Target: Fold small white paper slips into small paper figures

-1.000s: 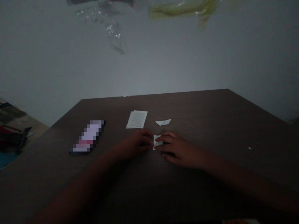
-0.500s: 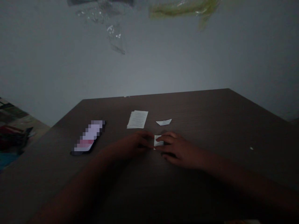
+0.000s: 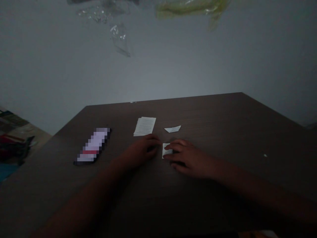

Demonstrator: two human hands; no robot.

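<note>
A small folded piece of printed paper lies flat on the dark table between my hands. My right hand rests on it with fingers spread, covering its right part. Just left of the paper is my left hand, its fingers bent forward and a gap between fingers and thumb, holding nothing. Beyond my hands sits a small boat-shaped folded paper. To its left, a stack of printed paper sheets lies close past my left fingertips.
A phone with a lit, blurred screen lies on the left of the table. A tiny white scrap is at the right. The wall stands behind the table's far edge, with clear plastic and yellow plastic high on it.
My left fingers have drawn back from the left edge of the folded paper and up a little, leaving that edge uncovered. My right hand stays on the paper. The view has shifted slightly.
</note>
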